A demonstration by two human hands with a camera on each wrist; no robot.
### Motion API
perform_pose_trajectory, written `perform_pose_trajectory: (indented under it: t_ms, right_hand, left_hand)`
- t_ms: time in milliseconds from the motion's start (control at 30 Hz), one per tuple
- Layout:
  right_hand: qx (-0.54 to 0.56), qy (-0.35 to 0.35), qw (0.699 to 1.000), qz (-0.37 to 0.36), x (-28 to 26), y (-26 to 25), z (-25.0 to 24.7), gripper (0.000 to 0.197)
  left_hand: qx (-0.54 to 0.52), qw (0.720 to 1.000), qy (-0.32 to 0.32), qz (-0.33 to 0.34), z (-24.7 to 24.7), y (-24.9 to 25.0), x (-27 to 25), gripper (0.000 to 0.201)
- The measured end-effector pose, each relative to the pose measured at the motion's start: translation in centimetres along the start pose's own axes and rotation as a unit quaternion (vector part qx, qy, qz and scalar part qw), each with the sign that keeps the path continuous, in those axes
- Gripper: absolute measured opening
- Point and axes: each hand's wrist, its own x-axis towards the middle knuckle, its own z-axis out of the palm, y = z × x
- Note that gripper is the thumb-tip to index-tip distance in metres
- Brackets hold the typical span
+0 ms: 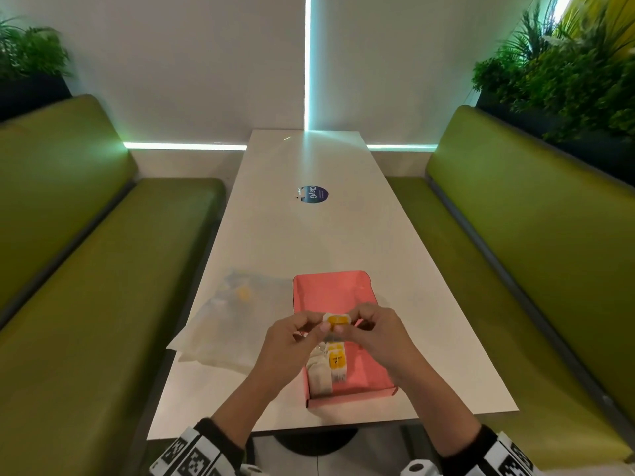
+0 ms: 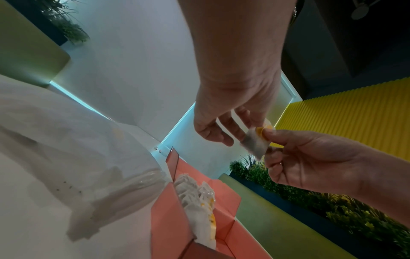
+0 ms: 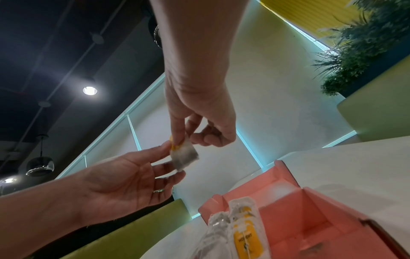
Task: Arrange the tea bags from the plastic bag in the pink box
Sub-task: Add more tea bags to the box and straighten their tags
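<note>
A long white table (image 1: pixel 309 235) runs between two green benches (image 1: pixel 86 286), with a round blue sticker (image 1: pixel 313 194) reading "ClayG" near its middle. The clear bag (image 1: pixel 226 317) lies at the table's left edge, blurred; a yellow patch shows through it, but its contents cannot be counted. The pink box (image 1: pixel 330 290) sits open toward the near edge, just right of the bag, its middle hidden behind the hands in the head view. Tea bags (image 1: pixel 330 367) are stacked at the box's near-left corner; the right wrist view shows a yellow tag there with partly legible print, something like "MOMENT". The left hand (image 1: pixel 292 341) and right hand (image 1: pixel 374 334) meet above the box, each pinching one tea bag (image 1: pixel 337 320) between thumb and fingertips. From the head only its yellow tag shows; the wrist views reveal the grey pouch (image 3: pixel 184 157) hanging below, and a ring on the left hand
</note>
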Motion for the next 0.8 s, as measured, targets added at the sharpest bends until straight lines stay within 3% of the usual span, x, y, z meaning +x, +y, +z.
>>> perform_pose_trajectory:
  t_ms: [233,367,500,633,800]
  right_hand:
    - [-0.085,-0.049,0.995,0.02,-0.3,0.7,0.3,0.011]
    - [-0.14,-0.036,0.987,0.075,0.7,3.2,-0.3,0.022]
    - [-0.229,-0.116,0.953,0.158,1.0,5.9,-0.7,0.022]
    - [-0.315,-0.17,0.919,0.168,1.5,6.8,0.2,0.035]
    - [-0.337,-0.172,0.909,0.174,2.0,7.3,1.3,0.025]
  left_hand:
    - [-0.017,0.999,0.024,-0.017,0.6,-0.8,-0.1,0.013]
    - [0.095,0.993,-0.037,-0.055,0.3,-2.0,-0.4,0.032]
    - [0.232,0.957,-0.107,-0.138,-0.2,-3.9,-1.2,0.055]
    - [0.216,0.947,-0.143,-0.191,0.3,-4.4,-1.5,0.068]
    - [0.172,0.954,-0.11,-0.22,0.7,-5.0,-1.5,0.067]
